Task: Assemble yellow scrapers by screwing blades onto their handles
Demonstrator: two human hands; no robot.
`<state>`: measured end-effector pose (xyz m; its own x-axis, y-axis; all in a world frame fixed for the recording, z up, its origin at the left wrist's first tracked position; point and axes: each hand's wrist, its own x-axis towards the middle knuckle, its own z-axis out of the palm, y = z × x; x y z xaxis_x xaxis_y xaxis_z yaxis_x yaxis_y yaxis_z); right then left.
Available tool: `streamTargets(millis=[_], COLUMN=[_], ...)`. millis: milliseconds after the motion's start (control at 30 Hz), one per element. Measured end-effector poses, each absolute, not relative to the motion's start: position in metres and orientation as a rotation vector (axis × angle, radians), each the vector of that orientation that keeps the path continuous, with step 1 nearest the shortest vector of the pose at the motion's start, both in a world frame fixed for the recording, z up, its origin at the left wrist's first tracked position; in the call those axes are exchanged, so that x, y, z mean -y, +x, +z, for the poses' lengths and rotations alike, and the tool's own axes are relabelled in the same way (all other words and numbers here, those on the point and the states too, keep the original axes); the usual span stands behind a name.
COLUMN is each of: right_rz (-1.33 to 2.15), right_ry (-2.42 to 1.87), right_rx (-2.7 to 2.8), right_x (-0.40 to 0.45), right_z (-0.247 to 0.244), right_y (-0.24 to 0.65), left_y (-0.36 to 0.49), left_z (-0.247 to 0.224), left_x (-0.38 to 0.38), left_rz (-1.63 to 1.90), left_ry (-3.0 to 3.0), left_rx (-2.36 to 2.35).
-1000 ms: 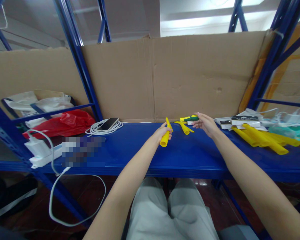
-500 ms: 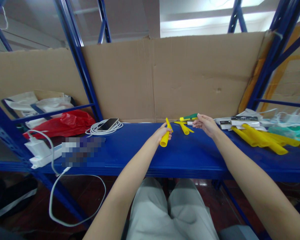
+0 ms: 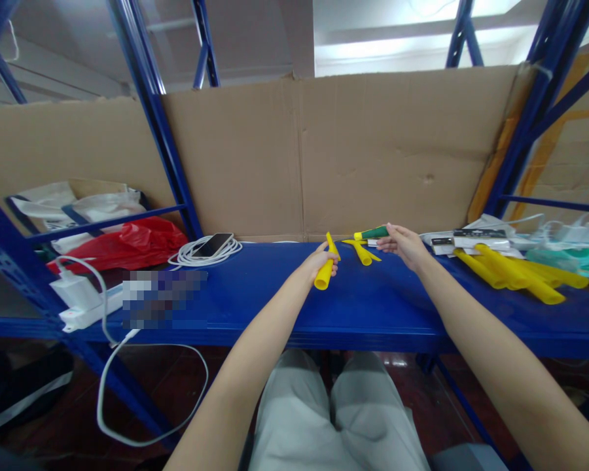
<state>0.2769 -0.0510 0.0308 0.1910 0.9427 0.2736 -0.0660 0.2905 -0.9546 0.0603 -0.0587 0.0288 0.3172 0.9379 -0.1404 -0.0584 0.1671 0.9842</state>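
Note:
My left hand [image 3: 320,261] is closed round a yellow tube [image 3: 323,277] with a narrow, pointed far end, its round opening facing me. In my right hand [image 3: 400,243] is a screwdriver [image 3: 373,232] with a green and yellow handle, gripped at the handle's end. Its thin shaft points left, toward the tube; whether the tip touches the tube is too small to tell. Between my hands, more yellow pieces [image 3: 362,252] lie on the blue shelf [image 3: 260,294].
Several yellow tubes [image 3: 525,271] lie at the right beside small boxes [image 3: 476,240]. To the left are a phone [image 3: 214,245] on a coiled white cable, a red bag [image 3: 127,242] and a white power strip [image 3: 86,315]. Cardboard [image 3: 235,163] stands behind.
The screwdriver and my right hand have shifted very slightly. My left hand still grips the yellow tube in nearly the same place.

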Motion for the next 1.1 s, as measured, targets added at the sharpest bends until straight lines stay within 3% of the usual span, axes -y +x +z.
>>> streamTargets(millis=[267, 833, 1100], right_rz=[1.037, 0.874, 0.962], right_ry=[-0.886, -0.974, -0.919], right_rx=[1.172, 1.114, 1.155], right_x=[0.0542, 0.0478, 0.0503], right_z=[0.0344, 0.0304, 0.0326], right_y=[0.2769, 0.2772, 0.2798], left_y=[0.06, 0.0601, 0.0599], left_z=[0.0309, 0.0292, 0.0303], left_x=[0.0601, 0.0591, 0.0594], left_rz=[0.891, 0.903, 0.907], left_ry=[1.187, 1.174, 1.186], left_rx=[-1.015, -0.995, -1.004])
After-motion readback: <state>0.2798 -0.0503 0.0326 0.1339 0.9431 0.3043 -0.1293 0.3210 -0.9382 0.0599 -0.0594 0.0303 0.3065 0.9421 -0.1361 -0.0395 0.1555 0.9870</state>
